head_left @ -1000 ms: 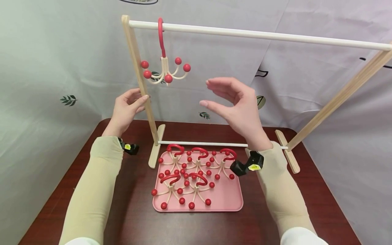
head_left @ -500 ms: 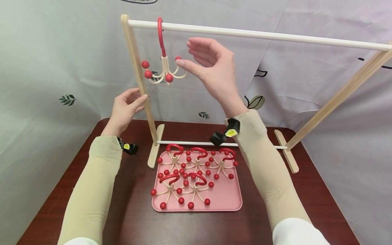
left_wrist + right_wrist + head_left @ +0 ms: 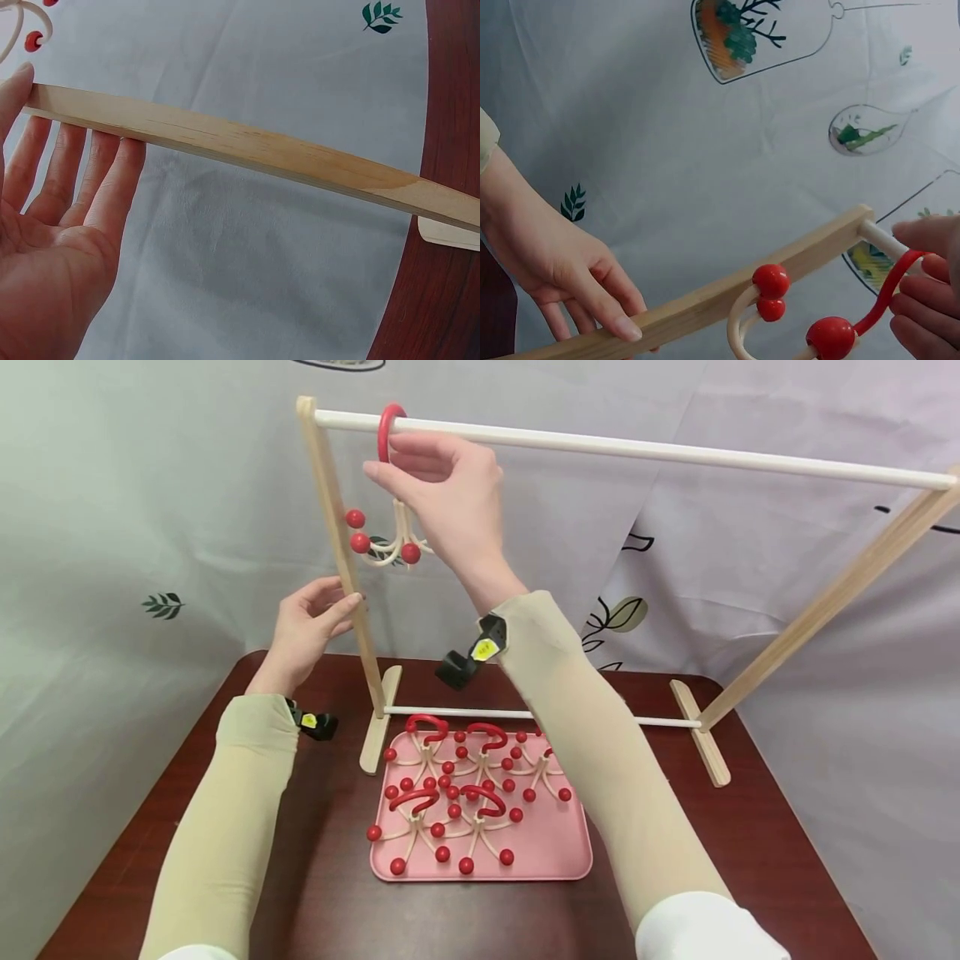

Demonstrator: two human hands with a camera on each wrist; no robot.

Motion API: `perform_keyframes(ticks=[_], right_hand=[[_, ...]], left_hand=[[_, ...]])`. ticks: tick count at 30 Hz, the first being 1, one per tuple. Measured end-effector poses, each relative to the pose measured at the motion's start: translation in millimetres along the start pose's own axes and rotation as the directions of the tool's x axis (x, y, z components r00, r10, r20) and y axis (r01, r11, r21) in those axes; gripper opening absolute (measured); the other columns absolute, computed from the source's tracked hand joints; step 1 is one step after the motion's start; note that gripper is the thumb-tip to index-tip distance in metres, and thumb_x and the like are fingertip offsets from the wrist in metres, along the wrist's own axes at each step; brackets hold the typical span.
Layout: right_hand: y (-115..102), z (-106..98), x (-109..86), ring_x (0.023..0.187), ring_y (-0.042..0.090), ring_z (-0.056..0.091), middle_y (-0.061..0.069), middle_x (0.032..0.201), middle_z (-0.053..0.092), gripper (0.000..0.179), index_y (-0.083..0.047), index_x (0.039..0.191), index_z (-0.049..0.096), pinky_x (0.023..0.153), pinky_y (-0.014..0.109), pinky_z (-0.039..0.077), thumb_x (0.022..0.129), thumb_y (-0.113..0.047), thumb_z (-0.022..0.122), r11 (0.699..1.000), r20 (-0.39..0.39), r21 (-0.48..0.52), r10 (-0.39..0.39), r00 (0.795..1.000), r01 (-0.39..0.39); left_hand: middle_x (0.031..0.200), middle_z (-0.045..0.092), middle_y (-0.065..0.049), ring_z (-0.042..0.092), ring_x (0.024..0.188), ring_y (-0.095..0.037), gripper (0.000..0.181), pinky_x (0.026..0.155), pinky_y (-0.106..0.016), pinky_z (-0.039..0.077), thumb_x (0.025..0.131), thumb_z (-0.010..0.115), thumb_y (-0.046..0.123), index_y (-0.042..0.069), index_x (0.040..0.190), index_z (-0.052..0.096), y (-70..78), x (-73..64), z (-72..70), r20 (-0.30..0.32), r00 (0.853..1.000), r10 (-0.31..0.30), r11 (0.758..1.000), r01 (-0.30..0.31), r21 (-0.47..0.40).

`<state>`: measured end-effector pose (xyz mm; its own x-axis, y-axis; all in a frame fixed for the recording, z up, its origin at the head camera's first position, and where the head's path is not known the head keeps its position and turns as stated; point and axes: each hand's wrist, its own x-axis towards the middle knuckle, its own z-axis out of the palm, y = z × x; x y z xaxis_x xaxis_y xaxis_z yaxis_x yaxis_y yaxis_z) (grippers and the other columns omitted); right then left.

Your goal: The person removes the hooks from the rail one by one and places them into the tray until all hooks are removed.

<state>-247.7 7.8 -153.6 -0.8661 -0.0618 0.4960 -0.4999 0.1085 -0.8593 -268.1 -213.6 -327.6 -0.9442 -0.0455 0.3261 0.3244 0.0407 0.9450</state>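
My left hand holds the left wooden post of a rack, thumb on one side and fingers on the other. A hanger with a red hook and curved, ball-tipped cream arms hangs from the white top rod near its left end. Thumb and fingers of my right hand are round the hook's shank just under the rod, hiding part of the hanger. In the right wrist view, the red hook runs between the fingers, with red balls below.
A pink tray on the dark red table holds several similar hangers, one partly behind my right sleeve. The rack's right post, feet and lower rod stand behind it. A printed cloth hangs behind.
My right hand has moved left and up to the hook and closed round it. The hook has turned slightly on the rod. My left hand stays on the post.
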Motion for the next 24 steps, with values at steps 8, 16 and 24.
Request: perform_keyframes(ticks=[8, 16, 24], right_hand=[[3.3, 3.1, 7.8, 0.083, 0.005, 0.070, -0.006, 0.094, 0.076, 0.030, -0.013, 0.108, 0.080, 0.075, 0.019, 0.055, 0.081, -0.021, 0.090, 0.998, -0.034, -0.055, -0.033, 0.999, 0.031], [4.2, 5.6, 13.3, 0.085, -0.002, 0.068, -0.006, 0.097, 0.076, 0.040, -0.013, 0.105, 0.080, 0.077, 0.014, 0.051, 0.072, -0.030, 0.096, 0.988, -0.061, -0.135, -0.081, 0.995, 0.072], [10.7, 5.7, 15.9, 0.085, -0.001, 0.069, -0.007, 0.095, 0.076, 0.032, -0.010, 0.103, 0.080, 0.079, 0.013, 0.050, 0.078, -0.027, 0.092, 0.977, -0.081, -0.170, -0.147, 0.986, 0.132]], left_hand=[[0.118, 0.069, -0.007, 0.068, 0.106, -0.017, 0.041, 0.086, -0.026, 0.057, 0.093, 0.077, 0.026, 0.010, 0.129, 0.067, 1.4, -0.7, 0.2, -0.006, 1.000, -0.006, 0.999, 0.006, 0.043], [0.115, 0.070, -0.006, 0.069, 0.103, -0.016, 0.039, 0.084, -0.025, 0.057, 0.093, 0.078, 0.023, 0.009, 0.128, 0.068, 1.6, -0.4, 0.9, -0.006, 1.000, -0.004, 1.000, 0.004, 0.009], [0.117, 0.070, -0.007, 0.069, 0.105, -0.017, 0.039, 0.085, -0.026, 0.057, 0.093, 0.078, 0.024, 0.009, 0.127, 0.068, 2.5, 0.0, 0.7, 0.004, 1.000, -0.005, 1.000, 0.005, -0.012]])
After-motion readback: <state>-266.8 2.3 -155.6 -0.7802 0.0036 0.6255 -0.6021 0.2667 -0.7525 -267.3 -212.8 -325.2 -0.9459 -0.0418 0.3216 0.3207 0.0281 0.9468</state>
